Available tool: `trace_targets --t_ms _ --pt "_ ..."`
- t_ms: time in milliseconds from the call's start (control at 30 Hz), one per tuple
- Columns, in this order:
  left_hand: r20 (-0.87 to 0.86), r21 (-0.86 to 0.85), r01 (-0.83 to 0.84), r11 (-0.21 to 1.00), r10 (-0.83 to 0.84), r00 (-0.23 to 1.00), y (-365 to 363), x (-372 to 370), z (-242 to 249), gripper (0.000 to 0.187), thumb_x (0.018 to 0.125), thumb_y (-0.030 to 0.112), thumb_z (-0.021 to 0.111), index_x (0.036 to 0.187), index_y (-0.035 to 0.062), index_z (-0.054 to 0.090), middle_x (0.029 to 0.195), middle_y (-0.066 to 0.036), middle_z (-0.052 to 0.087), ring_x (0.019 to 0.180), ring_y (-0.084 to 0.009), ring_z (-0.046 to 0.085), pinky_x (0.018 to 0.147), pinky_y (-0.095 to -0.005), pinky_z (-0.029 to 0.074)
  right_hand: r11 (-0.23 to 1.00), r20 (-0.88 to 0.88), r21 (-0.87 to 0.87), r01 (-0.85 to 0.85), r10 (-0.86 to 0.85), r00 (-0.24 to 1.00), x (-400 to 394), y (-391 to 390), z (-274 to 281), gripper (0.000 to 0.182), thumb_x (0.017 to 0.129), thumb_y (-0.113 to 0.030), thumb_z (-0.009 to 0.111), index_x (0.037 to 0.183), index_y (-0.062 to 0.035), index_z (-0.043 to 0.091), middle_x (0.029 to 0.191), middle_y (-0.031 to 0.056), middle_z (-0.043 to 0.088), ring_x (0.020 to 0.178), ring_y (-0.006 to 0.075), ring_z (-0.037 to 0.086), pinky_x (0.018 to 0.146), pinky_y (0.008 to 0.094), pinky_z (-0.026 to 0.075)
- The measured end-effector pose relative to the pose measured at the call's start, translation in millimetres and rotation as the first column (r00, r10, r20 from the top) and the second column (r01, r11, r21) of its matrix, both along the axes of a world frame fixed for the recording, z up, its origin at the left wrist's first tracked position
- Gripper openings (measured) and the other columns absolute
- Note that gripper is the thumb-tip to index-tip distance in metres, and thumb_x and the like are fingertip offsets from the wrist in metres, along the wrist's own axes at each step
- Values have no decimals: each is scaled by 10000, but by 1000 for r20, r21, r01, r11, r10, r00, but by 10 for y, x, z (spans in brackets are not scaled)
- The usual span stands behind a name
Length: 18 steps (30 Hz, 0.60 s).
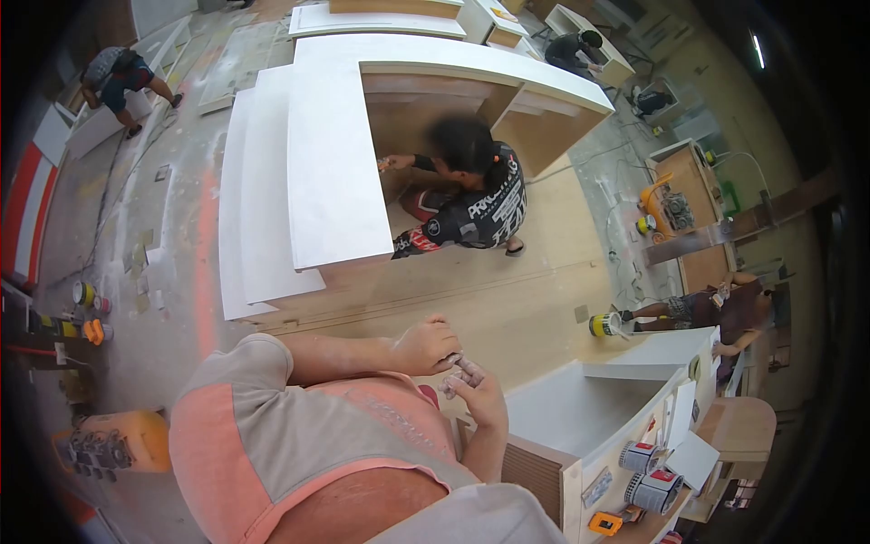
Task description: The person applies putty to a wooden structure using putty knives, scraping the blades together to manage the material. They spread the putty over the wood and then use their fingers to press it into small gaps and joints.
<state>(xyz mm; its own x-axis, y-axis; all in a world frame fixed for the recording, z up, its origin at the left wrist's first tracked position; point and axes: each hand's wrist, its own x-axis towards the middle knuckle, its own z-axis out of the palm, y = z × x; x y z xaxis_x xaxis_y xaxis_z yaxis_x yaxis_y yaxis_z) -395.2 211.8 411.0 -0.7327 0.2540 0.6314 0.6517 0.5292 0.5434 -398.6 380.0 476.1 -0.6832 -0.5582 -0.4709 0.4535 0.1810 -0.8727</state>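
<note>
Close together in front of my pink and grey shirt (344, 408), my two hands meet at the fingertips. My left hand (426, 346) is closed, its fingers curled toward the right hand. My right hand (476, 394) is closed too, with pale dust on its bent fingers. Something small may be pinched between them, but it is too small to make out. Beyond my hands stands a large white cabinet (331, 163) with an open wooden inside. A co-worker (476, 195) in a black printed shirt crouches at that opening, one hand reaching into it.
At lower right, a white box unit (589, 399) adjoins a top carrying paint cans (654, 490) and an orange tape measure (605, 523). A yellow-labelled bucket (605, 325) stands near another person (707, 308). An orange machine (118, 442) is at lower left. Cables cross the dusty floor.
</note>
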Motion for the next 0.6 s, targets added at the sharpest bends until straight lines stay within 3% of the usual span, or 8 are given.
trace_targets --t_ms 200,267,300,367,400,467,600 --pt "267 -16 72 997 -65 961 -61 45 -62 139 676 162 578 762 53 575 710 -93 565 692 -281 546 697 -364 427 998 49 53 -33 31 998 26 -42 -61 378 758 -35 570 1098 101 474 736 85 595 613 115 541 586 226 435" --pt "562 57 180 982 -181 807 -117 28 -80 151 716 178 533 760 41 579 695 -105 564 656 -258 546 633 -345 430 998 42 45 -39 37 998 37 -32 -87 349 760 -33 569 1076 93 493 734 81 594 611 113 541 579 225 435" --pt "562 55 182 982 -181 807 -126 15 -29 151 716 178 533 760 41 579 695 -105 564 656 -258 546 633 -345 430 999 32 35 -42 41 999 27 -13 -74 319 762 -31 569 1055 84 512 733 76 592 609 111 541 572 223 436" --pt "786 420 117 900 -425 449 -174 17 52 205 773 208 517 743 15 579 669 -78 563 594 -163 538 571 -313 432 999 32 34 -28 27 999 19 -14 -56 290 765 -25 567 1037 70 529 762 73 601 635 101 551 577 213 439" --pt "788 419 123 900 -427 443 -161 21 51 205 773 208 517 743 15 579 669 -78 563 594 -163 538 571 -313 432 999 32 34 -17 16 999 22 -8 -42 263 767 -18 566 1019 55 545 790 70 609 661 90 560 583 202 443" --pt "716 670 -30 742 -634 293 -107 28 55 233 820 225 517 774 10 596 666 -43 571 590 -107 522 563 -259 431 998 20 65 -23 22 1000 8 10 9 249 767 -17 571 1008 43 552 789 66 609 659 87 557 582 202 441" --pt "687 721 -42 692 -705 176 -72 -10 2 218 822 220 529 843 22 619 702 -10 580 644 -82 503 577 -241 412 993 -29 105 -52 56 998 21 125 -31 239 761 -24 596 996 18 574 797 55 613 654 76 544 578 198 435"
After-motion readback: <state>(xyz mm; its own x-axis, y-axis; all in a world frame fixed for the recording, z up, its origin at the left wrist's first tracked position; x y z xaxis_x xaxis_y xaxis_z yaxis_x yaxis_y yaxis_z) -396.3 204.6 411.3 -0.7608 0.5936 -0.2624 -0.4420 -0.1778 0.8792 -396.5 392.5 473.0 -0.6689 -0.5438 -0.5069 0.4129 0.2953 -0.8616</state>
